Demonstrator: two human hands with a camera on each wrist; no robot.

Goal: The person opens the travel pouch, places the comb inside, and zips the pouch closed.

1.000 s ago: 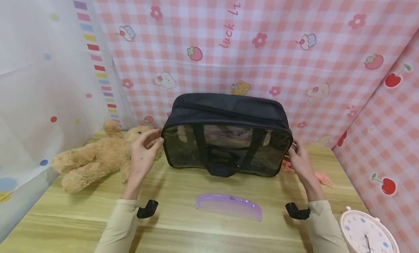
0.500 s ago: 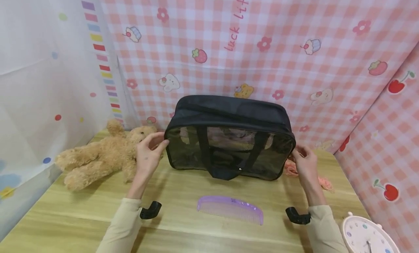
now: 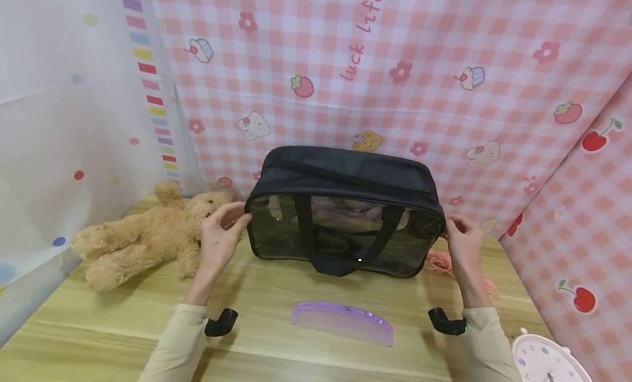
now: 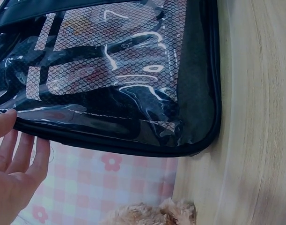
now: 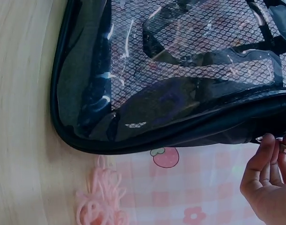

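A black bag with a clear front window, mesh behind it and a hanging front handle stands upright on the wooden table. My left hand pinches its left edge, thumb in front and fingers behind; the left wrist view shows the thumb on the piping. At the bag's right end, my right hand pinches a small zipper pull, mostly hidden by the fingertips. In front of the bag lies a purple comb, teeth toward me.
A tan teddy bear lies left of the bag, by my left hand. Pink yarn sits beside the bag's right end. A round pink clock is at the lower right. Patterned cloth hangs close behind.
My right hand has come out from behind the bag's right end, and its fingertips now pinch together there. My left hand stays at the left edge. The head view shifts slightly.
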